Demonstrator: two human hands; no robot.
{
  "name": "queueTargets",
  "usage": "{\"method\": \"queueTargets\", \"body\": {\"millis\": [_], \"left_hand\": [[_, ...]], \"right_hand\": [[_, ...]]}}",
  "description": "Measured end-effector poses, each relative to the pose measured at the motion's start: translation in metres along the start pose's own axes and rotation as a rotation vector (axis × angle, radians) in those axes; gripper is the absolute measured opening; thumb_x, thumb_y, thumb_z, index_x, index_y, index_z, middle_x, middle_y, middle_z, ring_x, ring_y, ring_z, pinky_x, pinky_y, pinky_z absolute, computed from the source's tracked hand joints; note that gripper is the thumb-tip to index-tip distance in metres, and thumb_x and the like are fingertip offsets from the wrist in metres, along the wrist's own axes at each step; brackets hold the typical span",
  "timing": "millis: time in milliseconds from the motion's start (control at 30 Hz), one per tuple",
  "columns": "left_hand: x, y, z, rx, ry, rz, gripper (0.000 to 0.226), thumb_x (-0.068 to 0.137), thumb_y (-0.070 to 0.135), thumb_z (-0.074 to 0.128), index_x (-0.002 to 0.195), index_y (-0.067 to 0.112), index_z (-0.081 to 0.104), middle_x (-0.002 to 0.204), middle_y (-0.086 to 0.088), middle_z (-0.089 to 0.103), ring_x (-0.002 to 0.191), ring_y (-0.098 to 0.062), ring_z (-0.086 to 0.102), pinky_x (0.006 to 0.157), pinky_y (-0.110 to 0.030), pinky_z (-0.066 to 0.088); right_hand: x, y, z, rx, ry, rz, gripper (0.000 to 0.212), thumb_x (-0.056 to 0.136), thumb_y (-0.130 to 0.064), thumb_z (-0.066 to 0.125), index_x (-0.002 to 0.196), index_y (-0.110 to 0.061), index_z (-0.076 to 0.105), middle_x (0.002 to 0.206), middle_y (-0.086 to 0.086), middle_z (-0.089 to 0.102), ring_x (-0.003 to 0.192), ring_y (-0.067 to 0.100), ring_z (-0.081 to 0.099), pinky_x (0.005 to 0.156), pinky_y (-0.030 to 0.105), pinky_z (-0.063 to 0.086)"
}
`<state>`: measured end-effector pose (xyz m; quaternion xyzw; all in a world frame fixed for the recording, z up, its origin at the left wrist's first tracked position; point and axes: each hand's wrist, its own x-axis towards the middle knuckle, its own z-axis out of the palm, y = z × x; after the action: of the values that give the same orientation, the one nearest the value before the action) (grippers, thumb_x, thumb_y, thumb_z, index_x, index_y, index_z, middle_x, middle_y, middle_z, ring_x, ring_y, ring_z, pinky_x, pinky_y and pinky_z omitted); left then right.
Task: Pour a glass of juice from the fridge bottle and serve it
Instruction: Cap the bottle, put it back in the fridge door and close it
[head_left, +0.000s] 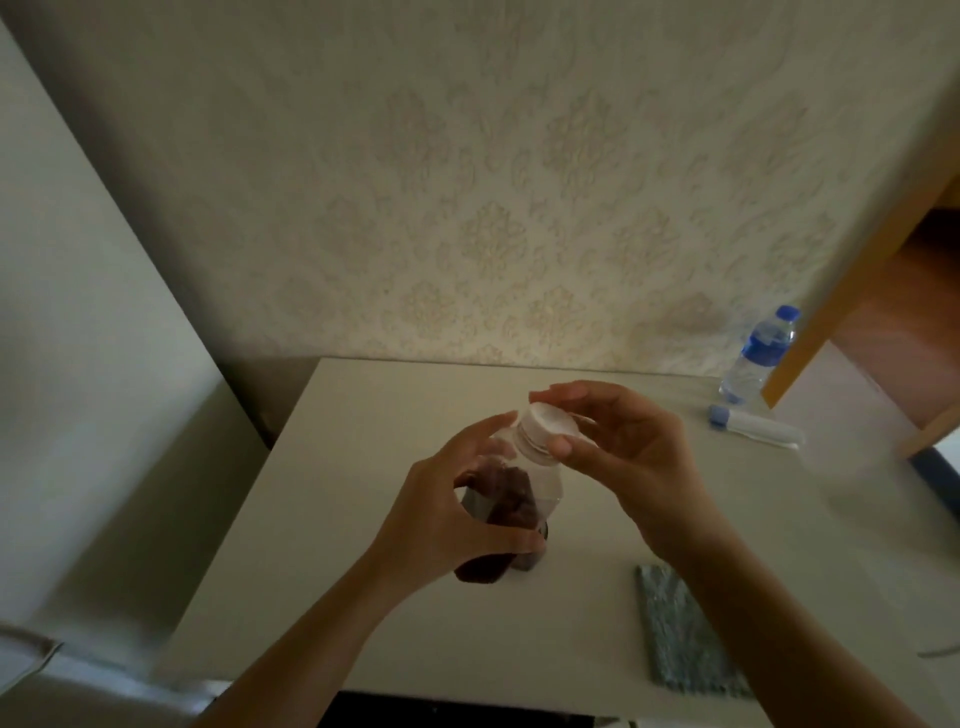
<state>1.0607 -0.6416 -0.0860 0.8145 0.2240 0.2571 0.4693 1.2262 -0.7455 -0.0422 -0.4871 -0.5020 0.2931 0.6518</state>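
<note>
A clear plastic juice bottle (540, 480) with dark red-brown juice in its lower part is held slightly tilted over the white table (363, 426). My left hand (457, 519) wraps around the bottle's body. My right hand (613, 441) pinches the white cap (548, 423) on the bottle's neck between thumb and fingers. No glass is in view.
A water bottle (761, 356) with a blue cap and label stands at the table's far right corner. A small white tube with a blue end (753, 426) lies beside it. A grey-green folded cloth (680, 634) lies at the near right. A wooden frame (857, 291) leans in from the right.
</note>
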Motion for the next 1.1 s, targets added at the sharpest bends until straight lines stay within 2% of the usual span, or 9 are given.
{"method": "queueTargets", "body": {"millis": [267,433,533,667,733,867,933,1033,1100], "left_hand": [[0.004,0.015,-0.022,-0.052,-0.203,0.042,0.092,0.058,0.02,0.09,0.133,0.045,0.045,0.121,0.018,0.065,0.113,-0.005,0.061,0.088,-0.015,0.049],[0.0,0.018,-0.028,-0.132,-0.308,0.05,0.08,0.06,0.015,0.088,0.129,0.035,0.054,0.117,0.005,0.069,0.111,-0.015,0.064,0.088,-0.02,0.05],[-0.001,0.02,-0.028,-0.13,-0.266,0.06,0.081,0.059,0.016,0.088,0.13,0.033,0.053,0.118,0.007,0.068,0.112,-0.014,0.063,0.088,-0.02,0.051],[0.001,0.022,-0.022,-0.026,-0.118,0.083,0.094,0.057,0.032,0.09,0.139,0.032,0.044,0.12,0.01,0.067,0.111,-0.01,0.063,0.092,-0.031,0.054],[0.002,0.023,-0.02,0.003,-0.037,0.06,0.097,0.054,0.042,0.089,0.139,0.032,0.043,0.118,0.012,0.067,0.109,-0.009,0.064,0.091,-0.036,0.055],[0.0,0.02,-0.024,-0.028,-0.014,0.014,0.096,0.052,0.04,0.091,0.136,0.038,0.045,0.113,0.011,0.069,0.103,-0.008,0.066,0.088,-0.037,0.056],[0.0,0.018,-0.026,-0.019,-0.043,0.013,0.099,0.053,0.038,0.092,0.139,0.035,0.043,0.115,0.009,0.069,0.105,-0.009,0.066,0.09,-0.037,0.055],[0.0,0.018,-0.027,-0.009,-0.088,0.017,0.099,0.054,0.036,0.092,0.14,0.031,0.042,0.116,0.008,0.069,0.106,-0.011,0.065,0.092,-0.038,0.054],[0.0,0.019,-0.029,-0.023,-0.109,0.017,0.097,0.055,0.033,0.092,0.139,0.033,0.043,0.115,0.008,0.069,0.106,-0.009,0.066,0.091,-0.036,0.055]], "right_hand": [[0.017,-0.032,-0.021,-0.223,-0.419,-0.072,0.029,0.082,-0.008,0.065,0.111,-0.007,0.066,0.127,0.005,0.061,0.119,0.024,0.056,0.095,0.036,0.048],[0.02,-0.042,-0.023,-0.186,-0.527,-0.059,0.028,0.08,0.005,0.062,0.108,0.006,0.062,0.128,0.011,0.06,0.122,0.027,0.053,0.096,0.035,0.046],[0.019,-0.045,-0.016,-0.218,-0.463,-0.12,0.025,0.077,-0.001,0.068,0.101,0.002,0.068,0.117,0.011,0.066,0.113,0.027,0.06,0.092,0.032,0.048],[0.016,-0.037,0.001,-0.541,-0.09,-0.21,0.019,0.066,-0.032,0.078,0.078,-0.021,0.069,0.082,-0.002,0.062,0.077,0.014,0.061,0.073,0.025,0.05],[0.017,-0.033,0.01,-0.678,0.05,-0.237,0.02,0.066,-0.042,0.074,0.076,-0.03,0.061,0.08,-0.008,0.056,0.074,0.007,0.054,0.07,0.02,0.046],[0.025,-0.041,-0.005,-0.605,-0.241,-0.117,0.024,0.084,-0.041,0.058,0.104,-0.03,0.067,0.125,-0.013,0.058,0.117,0.003,0.052,0.095,0.02,0.045],[0.027,-0.045,-0.011,-0.59,-0.315,-0.116,0.026,0.084,-0.034,0.062,0.107,-0.025,0.068,0.118,-0.013,0.065,0.111,0.004,0.058,0.094,0.023,0.047],[0.028,-0.047,-0.002,-0.843,-0.148,-0.229,0.028,0.071,-0.054,0.065,0.083,-0.029,0.063,0.086,-0.014,0.066,0.081,0.002,0.063,0.076,0.027,0.054],[0.03,-0.048,0.004,-0.876,-0.187,-0.277,0.033,0.074,-0.059,0.06,0.091,-0.03,0.059,0.098,-0.013,0.064,0.09,0.001,0.061,0.081,0.026,0.053]]}}
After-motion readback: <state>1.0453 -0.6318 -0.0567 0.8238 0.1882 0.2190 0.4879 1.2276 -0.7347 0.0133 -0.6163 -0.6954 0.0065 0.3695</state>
